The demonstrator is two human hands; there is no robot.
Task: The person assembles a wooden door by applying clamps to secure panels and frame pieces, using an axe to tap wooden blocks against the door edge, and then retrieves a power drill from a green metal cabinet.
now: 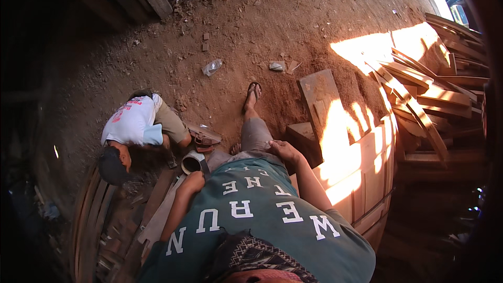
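Observation:
My left hand [195,181] is curled at my left side, beside the open end of a pale round tube [192,163]. Its fingers point away from view, so what they hold, if anything, is hidden. Over my right thigh rests my right hand [284,151], fingers bent together against the grey shorts [255,135]. Whether anything small is pinched in it does not show. My sandalled foot [252,93] stands out on the dirt.
Close on my left a person in a white shirt [128,120] bends low over wood pieces. Stacked panels [367,170] and a leaning board [319,91] stand at my right, with a heap of planks [419,105] beyond. A clear plastic bottle [212,67] lies on the dirt floor [251,26].

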